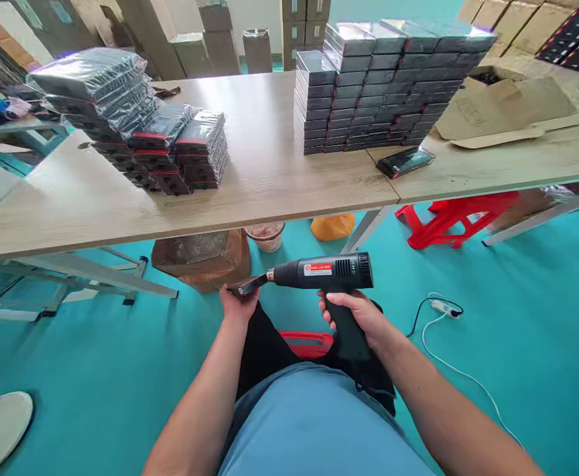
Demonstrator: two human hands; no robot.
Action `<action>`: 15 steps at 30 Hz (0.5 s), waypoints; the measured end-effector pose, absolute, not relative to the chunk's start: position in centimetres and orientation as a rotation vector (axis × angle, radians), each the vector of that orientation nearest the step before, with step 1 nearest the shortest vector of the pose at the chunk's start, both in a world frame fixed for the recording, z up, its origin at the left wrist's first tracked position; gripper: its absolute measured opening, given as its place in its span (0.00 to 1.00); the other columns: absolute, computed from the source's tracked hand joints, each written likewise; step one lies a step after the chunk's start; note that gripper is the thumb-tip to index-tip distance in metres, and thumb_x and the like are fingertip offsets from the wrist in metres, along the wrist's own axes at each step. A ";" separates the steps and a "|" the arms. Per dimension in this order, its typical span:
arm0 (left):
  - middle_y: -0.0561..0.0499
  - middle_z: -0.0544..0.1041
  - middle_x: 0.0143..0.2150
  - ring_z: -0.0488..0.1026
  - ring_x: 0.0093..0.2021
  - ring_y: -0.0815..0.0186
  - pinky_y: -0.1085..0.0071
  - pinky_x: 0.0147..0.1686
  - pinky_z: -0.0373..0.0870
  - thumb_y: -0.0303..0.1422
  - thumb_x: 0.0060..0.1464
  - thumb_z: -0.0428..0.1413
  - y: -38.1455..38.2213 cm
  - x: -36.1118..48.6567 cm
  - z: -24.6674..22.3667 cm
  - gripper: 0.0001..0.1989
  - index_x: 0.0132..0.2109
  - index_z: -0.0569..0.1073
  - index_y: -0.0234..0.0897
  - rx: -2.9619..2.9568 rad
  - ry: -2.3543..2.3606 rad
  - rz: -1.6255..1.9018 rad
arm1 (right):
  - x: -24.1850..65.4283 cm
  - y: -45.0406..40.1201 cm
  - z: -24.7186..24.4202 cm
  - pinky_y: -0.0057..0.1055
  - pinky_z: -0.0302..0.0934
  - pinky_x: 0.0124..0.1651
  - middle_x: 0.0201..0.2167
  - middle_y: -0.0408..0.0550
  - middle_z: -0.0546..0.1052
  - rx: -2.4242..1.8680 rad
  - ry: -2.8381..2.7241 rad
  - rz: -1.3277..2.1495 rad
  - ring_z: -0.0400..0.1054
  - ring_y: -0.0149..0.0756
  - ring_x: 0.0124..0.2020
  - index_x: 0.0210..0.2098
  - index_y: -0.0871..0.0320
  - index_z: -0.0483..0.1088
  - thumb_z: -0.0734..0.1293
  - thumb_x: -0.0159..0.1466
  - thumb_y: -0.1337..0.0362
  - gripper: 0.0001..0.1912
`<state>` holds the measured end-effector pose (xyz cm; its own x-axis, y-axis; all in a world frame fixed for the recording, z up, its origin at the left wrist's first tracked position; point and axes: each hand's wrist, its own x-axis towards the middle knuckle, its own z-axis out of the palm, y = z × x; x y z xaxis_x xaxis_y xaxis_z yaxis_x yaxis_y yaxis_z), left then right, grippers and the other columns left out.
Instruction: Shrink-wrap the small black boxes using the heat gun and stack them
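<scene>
Grips matte-black, pistol-shaped heat gun (299, 273) in right hand (353, 314), centre frame | holds flat dark box (250, 285) in curled left hand (238, 304) beside metal nozzle (270, 275), left of centre | faces crinkly film-wrapped stacks (106, 99), upper left

Below the desk (260, 178), I note a brown carton (203, 261), a bucket (268, 239) beside it and an orange bag (333, 227). A red stool (433, 231) sits farther right. An opened carton (510, 109) rests on top; stacked boxes (219, 43) stand behind.
</scene>
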<state>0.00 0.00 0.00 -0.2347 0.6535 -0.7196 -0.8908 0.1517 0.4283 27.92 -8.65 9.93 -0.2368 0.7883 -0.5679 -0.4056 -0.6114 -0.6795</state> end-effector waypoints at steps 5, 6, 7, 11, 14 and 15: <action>0.39 0.81 0.43 0.80 0.44 0.49 0.55 0.43 0.78 0.33 0.50 0.50 -0.5 -1.2 -0.9 0.21 0.51 0.75 0.33 -0.228 0.996 1.458 | 29.4 -8.2 10.5 0.23 0.70 0.24 0.31 0.50 0.80 -1.233 -0.464 1.921 0.73 0.32 0.27 0.40 0.63 0.81 0.74 0.59 0.64 0.11; 0.39 0.81 0.43 0.80 0.44 0.49 0.54 0.44 0.78 0.31 0.46 0.51 -0.7 -1.6 -1.0 0.23 0.50 0.75 0.33 -0.200 0.974 1.448 | 29.9 -8.3 10.6 0.23 0.70 0.24 0.31 0.50 0.80 -1.245 -0.458 1.916 0.73 0.32 0.27 0.40 0.63 0.81 0.74 0.58 0.63 0.12; 0.40 0.81 0.43 0.80 0.43 0.50 0.54 0.44 0.78 0.30 0.43 0.52 -0.8 -2.1 -1.1 0.24 0.49 0.76 0.33 -0.172 0.956 1.438 | 30.4 -8.6 10.8 0.23 0.70 0.24 0.31 0.50 0.80 -1.261 -0.459 1.912 0.73 0.32 0.27 0.40 0.63 0.81 0.75 0.58 0.63 0.12; 0.45 0.81 0.38 0.80 0.38 0.54 0.57 0.44 0.78 0.26 0.35 0.53 -1.0 -3.6 -1.3 0.22 0.42 0.77 0.34 -0.066 0.914 1.419 | 32.2 -9.9 11.3 0.24 0.70 0.25 0.31 0.50 0.80 -1.300 -0.536 1.949 0.73 0.32 0.28 0.41 0.62 0.81 0.76 0.57 0.61 0.14; 0.46 0.81 0.36 0.79 0.37 0.53 0.56 0.43 0.78 0.27 0.33 0.53 -0.7 -3.8 -1.3 0.20 0.38 0.77 0.35 -0.032 0.924 1.415 | 32.7 -10.7 11.7 0.25 0.69 0.26 0.32 0.50 0.80 -1.294 -0.626 1.995 0.74 0.34 0.28 0.42 0.62 0.80 0.77 0.57 0.59 0.17; 0.46 0.81 0.35 0.79 0.37 0.54 0.56 0.42 0.78 0.27 0.33 0.54 -0.6 -3.7 -1.3 0.19 0.38 0.77 0.36 -0.026 0.931 1.414 | 32.7 -10.9 11.9 0.25 0.69 0.26 0.32 0.50 0.80 -1.294 -0.649 2.001 0.74 0.34 0.28 0.42 0.62 0.80 0.77 0.57 0.58 0.17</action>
